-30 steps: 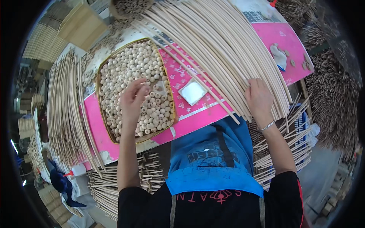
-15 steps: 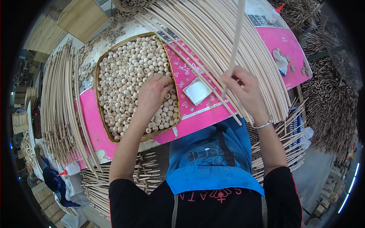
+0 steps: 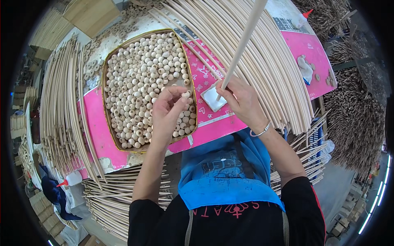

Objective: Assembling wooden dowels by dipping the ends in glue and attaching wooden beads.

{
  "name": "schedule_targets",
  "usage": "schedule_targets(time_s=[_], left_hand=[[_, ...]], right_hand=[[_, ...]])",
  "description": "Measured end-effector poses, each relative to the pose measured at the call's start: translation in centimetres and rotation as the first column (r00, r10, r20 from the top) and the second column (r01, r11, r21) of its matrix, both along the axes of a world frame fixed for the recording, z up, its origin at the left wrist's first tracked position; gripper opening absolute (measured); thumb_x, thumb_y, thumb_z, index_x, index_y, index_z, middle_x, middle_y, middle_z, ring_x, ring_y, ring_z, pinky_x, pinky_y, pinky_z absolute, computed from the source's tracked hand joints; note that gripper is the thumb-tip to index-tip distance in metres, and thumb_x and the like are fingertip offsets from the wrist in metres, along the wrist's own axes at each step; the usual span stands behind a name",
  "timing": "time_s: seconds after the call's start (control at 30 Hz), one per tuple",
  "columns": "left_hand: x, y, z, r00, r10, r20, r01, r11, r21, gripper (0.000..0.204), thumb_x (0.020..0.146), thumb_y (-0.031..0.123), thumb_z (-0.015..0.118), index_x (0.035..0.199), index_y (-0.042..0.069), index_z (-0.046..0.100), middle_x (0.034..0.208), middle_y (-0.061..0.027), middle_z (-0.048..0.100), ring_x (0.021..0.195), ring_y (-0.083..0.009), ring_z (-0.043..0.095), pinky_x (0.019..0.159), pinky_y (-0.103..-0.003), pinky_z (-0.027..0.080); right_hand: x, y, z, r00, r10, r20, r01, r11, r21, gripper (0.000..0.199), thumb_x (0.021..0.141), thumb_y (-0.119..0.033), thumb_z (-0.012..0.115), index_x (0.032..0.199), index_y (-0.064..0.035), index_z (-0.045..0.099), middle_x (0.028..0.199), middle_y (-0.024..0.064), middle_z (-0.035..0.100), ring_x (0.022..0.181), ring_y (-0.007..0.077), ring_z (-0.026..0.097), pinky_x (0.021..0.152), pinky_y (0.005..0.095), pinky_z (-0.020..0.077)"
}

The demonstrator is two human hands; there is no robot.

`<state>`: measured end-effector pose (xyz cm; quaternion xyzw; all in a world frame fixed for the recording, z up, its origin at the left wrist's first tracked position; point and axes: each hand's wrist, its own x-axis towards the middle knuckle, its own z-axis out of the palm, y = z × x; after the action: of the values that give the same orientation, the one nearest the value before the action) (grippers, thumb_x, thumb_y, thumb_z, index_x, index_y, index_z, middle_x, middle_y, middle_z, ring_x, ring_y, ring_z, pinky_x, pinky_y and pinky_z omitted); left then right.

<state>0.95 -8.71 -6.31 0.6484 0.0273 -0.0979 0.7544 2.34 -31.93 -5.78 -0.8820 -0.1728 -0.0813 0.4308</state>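
Pinched between the thumb and fingers of my left hand (image 3: 169, 112) is a wooden bead (image 3: 186, 94), held over the right part of a tray (image 3: 107, 119) filled with pale round beads (image 3: 139, 82). My right hand (image 3: 242, 100) grips a long wooden stick (image 3: 242, 41) near its lower end. That end reaches down over a small square dish (image 3: 211, 97) of white liquid; whether the tip touches the liquid I cannot make out. The dish sits on the pink table covering between the tray and the row of sticks.
Many long sticks (image 3: 271, 65) lie side by side on the pink table (image 3: 295, 45). More sticks (image 3: 57, 110) with rings are stacked at the left. Loose wooden rings (image 3: 92, 67) lie behind the tray. A glue bottle (image 3: 74, 178) with a red tip is at the left edge.
My left hand has risen from among the beads, now holding one. My right hand has moved left, bringing the stick's lower end to the white dish.
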Motion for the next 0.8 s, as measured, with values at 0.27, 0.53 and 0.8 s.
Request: schedule_targets(time_s=[0.27,0.53,0.8], left_hand=[[-0.4,0.0,-1.0,1.0,0.025,-0.002,-0.025,0.999,-0.02,0.022,0.094,0.007,0.063,0.116,0.003,0.062,0.1,0.0,0.064,0.087,-0.0061,0.058,0.079,-0.022,0.048],[-0.2,-1.1,-0.5,1.0,0.0,0.021,0.001,0.998,-0.055,0.025,0.095,0.009,0.063,0.118,0.001,0.062,0.102,-0.001,0.065,0.088,-0.0065,0.058,0.08,-0.022,0.048],[0.1,-2.8,0.2,0.999,-0.033,0.043,0.036,0.997,-0.062,0.027,0.095,0.007,0.063,0.121,0.0,0.063,0.104,-0.0031,0.068,0.094,-0.008,0.061,0.085,-0.024,0.049]], right_hand=[[-0.8,0.1,1.6,1.0,-0.014,0.022,0.011,0.993,0.118,0.011,0.092,-0.012,0.064,0.093,-0.0005,0.063,0.086,0.0127,0.061,0.076,0.0289,0.063,0.068,0.0369,0.0507],[-1.3,-1.5,0.4,0.996,-0.082,-0.037,0.088,0.978,0.188,0.01,0.092,-0.006,0.064,0.096,0.0027,0.064,0.083,0.0122,0.062,0.073,0.0218,0.065,0.065,0.0316,0.0503],[-0.5,-3.6,2.8,0.975,-0.136,-0.174,0.21,0.816,0.539,0.02,0.101,-0.016,0.058,0.105,0.0023,0.064,0.088,0.006,0.067,0.08,0.0105,0.065,0.073,0.0241,0.0554]])
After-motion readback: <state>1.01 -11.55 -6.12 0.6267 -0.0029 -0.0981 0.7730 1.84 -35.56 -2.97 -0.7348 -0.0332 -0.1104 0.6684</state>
